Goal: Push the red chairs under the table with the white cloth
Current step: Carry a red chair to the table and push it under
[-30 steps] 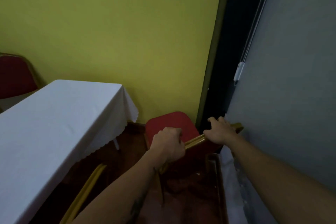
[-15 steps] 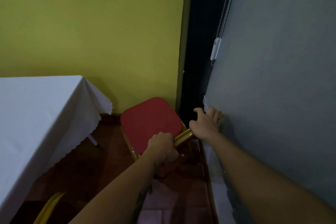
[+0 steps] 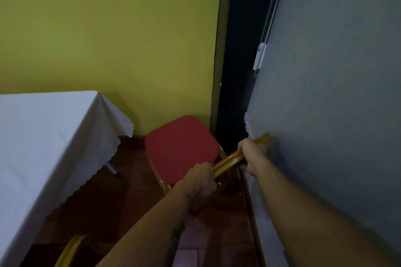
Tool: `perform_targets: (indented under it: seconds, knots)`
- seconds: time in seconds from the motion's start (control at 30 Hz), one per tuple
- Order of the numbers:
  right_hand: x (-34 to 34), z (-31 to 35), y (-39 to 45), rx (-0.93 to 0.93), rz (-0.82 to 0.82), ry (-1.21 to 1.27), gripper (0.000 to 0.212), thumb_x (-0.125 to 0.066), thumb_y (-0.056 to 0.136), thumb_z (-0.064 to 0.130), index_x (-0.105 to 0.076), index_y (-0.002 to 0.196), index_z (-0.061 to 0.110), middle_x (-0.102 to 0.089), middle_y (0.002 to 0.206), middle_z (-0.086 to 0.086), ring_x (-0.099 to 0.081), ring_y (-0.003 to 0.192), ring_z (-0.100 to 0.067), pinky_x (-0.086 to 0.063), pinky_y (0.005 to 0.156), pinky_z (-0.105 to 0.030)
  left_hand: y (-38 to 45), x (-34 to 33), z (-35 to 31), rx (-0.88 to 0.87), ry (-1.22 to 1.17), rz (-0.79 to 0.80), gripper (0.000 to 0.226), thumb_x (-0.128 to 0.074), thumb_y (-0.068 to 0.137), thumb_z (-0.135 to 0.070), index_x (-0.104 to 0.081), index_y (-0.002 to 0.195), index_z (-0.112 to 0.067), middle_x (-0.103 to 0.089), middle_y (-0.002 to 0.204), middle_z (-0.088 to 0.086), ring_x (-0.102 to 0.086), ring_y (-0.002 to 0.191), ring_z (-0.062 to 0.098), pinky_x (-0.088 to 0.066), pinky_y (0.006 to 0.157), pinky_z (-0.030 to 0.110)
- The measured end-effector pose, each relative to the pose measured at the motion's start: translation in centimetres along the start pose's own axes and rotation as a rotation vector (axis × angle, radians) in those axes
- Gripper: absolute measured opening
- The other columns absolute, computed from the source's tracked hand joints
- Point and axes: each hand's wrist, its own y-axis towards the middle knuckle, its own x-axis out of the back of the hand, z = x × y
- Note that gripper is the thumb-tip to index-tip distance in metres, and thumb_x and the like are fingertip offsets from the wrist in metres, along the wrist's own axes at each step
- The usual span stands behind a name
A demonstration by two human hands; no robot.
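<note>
While both hands' fingers (image 3: 202,174) wrap it, chair backrest rail (image 3: 227,161) tilts.

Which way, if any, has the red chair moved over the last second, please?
No. The red chair sits just as close to the hanging corner of the white cloth and the edge of the yellow wall.

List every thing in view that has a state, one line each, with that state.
red chair: out in the corner, clear of the table, not pushed under.
left hand: closed on the chair's gold back rail.
right hand: closed on the same rail, close to the grey wall.
table: covered by the white cloth, which hangs over its edges.
second chair frame: only a gold bar shows at the bottom edge; position unclear.
</note>
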Motion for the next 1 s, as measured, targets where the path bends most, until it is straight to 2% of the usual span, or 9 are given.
perform_targets:
  seconds: [0.1,0.2,0.27,0.37,0.53,0.63,0.7,0.8,1.0]
  knots:
    - [0.0,0.5,-2.5,-0.007,0.034,-0.032,0.048,-0.062,0.061,-0.002,-0.056,0.108,0.003,-0.06,0.083,-0.01,-0.064,0.067,-0.025,-0.063,0.079,-0.055,-0.8,-0.2,0.2,-0.035,-0.064,0.006,0.042,-0.064,0.085,-0.028,-0.06,0.126,-0.017,-0.065,0.118,0.009,-0.062,0.107,0.03,-0.054,0.091,0.04]
    - [-0.2,0.2,-3.3,0.035,0.042,-0.061,0.072,-0.064,0.064,-0.001,-0.053,0.135,0.001,-0.063,0.085,-0.011,-0.066,0.067,-0.025,-0.064,0.065,-0.042,-1.8,-0.1,0.4,-0.033,-0.079,-0.024,0.042,-0.065,0.085,-0.03,-0.062,0.125,-0.017,-0.066,0.119,0.01,-0.064,0.106,0.03,-0.055,0.091,0.04]
    - [-0.5,0.4,-3.5,0.062,0.086,-0.085,0.065,-0.066,0.07,-0.001,-0.052,0.134,0.0,-0.062,0.086,-0.013,-0.065,0.068,-0.025,-0.06,0.065,-0.04,-2.3,0.1,0.6,-0.023,-0.083,-0.042,0.039,-0.064,0.084,-0.025,-0.063,0.121,-0.014,-0.067,0.117,0.011,-0.064,0.105,0.031,-0.056,0.089,0.039]
    - [-0.7,0.9,-3.7,0.086,0.153,-0.13,0.048,-0.066,0.072,0.001,-0.052,0.118,0.0,-0.063,0.094,-0.02,-0.066,0.078,-0.029,-0.061,0.078,-0.046,-3.0,0.1,0.5,0.008,-0.093,-0.065,0.033,-0.063,0.082,-0.021,-0.065,0.114,-0.012,-0.068,0.114,0.014,-0.066,0.103,0.033,-0.057,0.087,0.04]
    - [-1.7,1.7,-3.3,0.117,0.253,-0.249,0.057,-0.068,0.078,0.004,-0.052,0.132,-0.003,-0.059,0.088,-0.013,-0.06,0.076,-0.024,-0.041,0.061,-0.034,-4.1,-0.2,0.1,0.077,-0.11,-0.111,0.031,-0.06,0.083,-0.015,-0.063,0.114,-0.012,-0.066,0.119,0.015,-0.064,0.108,0.035,-0.055,0.087,0.038]
    - [-2.8,1.8,-3.1,0.149,0.303,-0.308,0.05,-0.068,0.072,0.007,-0.057,0.12,-0.005,-0.058,0.088,-0.015,-0.06,0.077,-0.028,-0.046,0.065,-0.037,-4.7,-0.4,0.1,0.117,-0.105,-0.142,0.035,-0.062,0.084,-0.019,-0.062,0.117,-0.008,-0.064,0.122,0.017,-0.063,0.11,0.038,-0.052,0.085,0.039]
    - [-3.6,1.7,-2.6,0.163,0.34,-0.344,0.053,-0.069,0.063,0.014,-0.06,0.111,-0.006,-0.061,0.089,-0.019,-0.065,0.081,-0.034,-0.055,0.076,-0.049,-4.8,-0.7,0.5,0.158,-0.115,-0.153,0.04,-0.065,0.083,-0.021,-0.061,0.12,-0.009,-0.063,0.124,0.017,-0.063,0.111,0.038,-0.052,0.086,0.039]
    - [-4.9,1.4,-1.0,0.184,0.401,-0.388,0.059,-0.07,0.051,0.021,-0.063,0.103,-0.006,-0.064,0.09,-0.023,-0.069,0.09,-0.041,-0.058,0.088,-0.061,-4.9,-0.6,1.0,0.184,-0.143,-0.178,0.043,-0.066,0.082,-0.022,-0.062,0.122,-0.01,-0.064,0.125,0.018,-0.063,0.111,0.039,-0.054,0.09,0.041]
    - [-8.8,2.7,-2.1,0.199,0.506,-0.52,0.013,-0.066,0.076,0.006,-0.061,0.086,0.0,-0.06,0.074,-0.017,-0.063,0.07,-0.034,-0.058,0.078,-0.053,-4.3,-0.1,2.3,0.246,-0.213,-0.292,0.046,-0.072,0.079,-0.028,-0.064,0.121,-0.009,-0.066,0.123,0.017,-0.066,0.108,0.038,-0.054,0.084,0.039]
